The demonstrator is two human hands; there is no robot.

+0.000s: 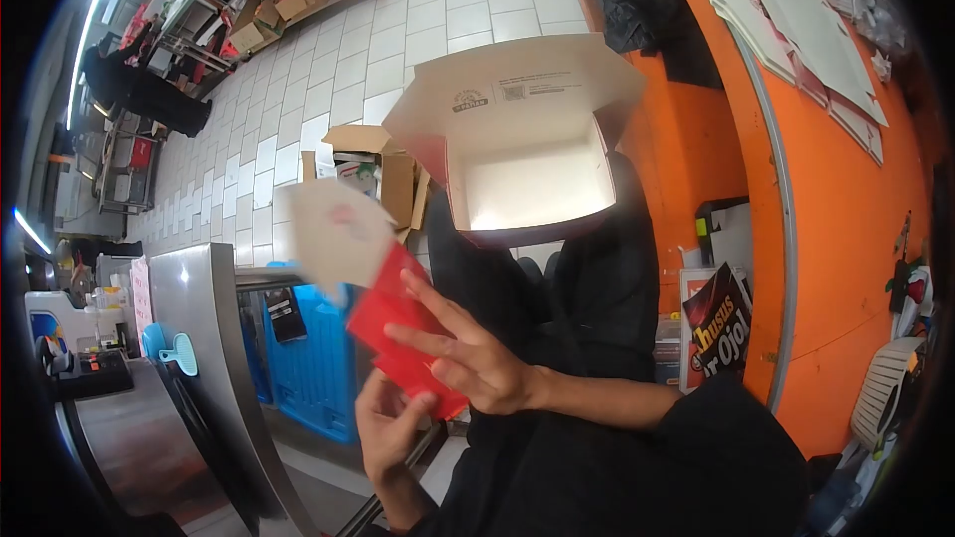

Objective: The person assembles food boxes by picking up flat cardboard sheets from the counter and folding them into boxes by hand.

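Note:
A red and cream cardboard food box [385, 313], partly folded and blurred at its pale end, is held at a tilt in front of me. My left hand [391, 430] grips its lower red end, with the thumb pressed on the edge. Across the red face lie the spread, outstretched fingers of my right hand [476, 356]; its thumb is hidden. On my lap stands a second food box [527, 179], erected, with its lid up and printing inside the lid. Its white inside holds nothing visible.
Left of me are a steel counter [194, 288] and a blue crate [308, 368]. An opened brown carton [398, 184] sits on the tiled floor. To the right, flat box blanks [786, 20] lie on an orange surface [826, 229]. A person in dark clothes [144, 85] stands far left.

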